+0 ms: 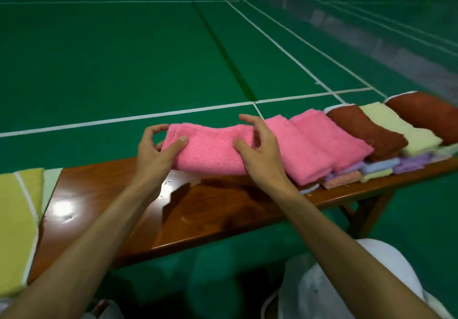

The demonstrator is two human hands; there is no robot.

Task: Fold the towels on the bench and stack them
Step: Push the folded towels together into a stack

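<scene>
A folded pink terry towel [210, 149] lies across the glossy brown wooden counter [104, 202], at the left end of an overlapping row of folded towels [347, 135] in pink, rust-brown and pale yellow. The left hand [158, 149] sets its thumb on the towel's left end, fingers arched apart beside the edge. The right hand [259, 151] does likewise at the right end, fingers spread above the cloth. A flat yellow-green towel [17, 219] covers the counter's far left.
</scene>
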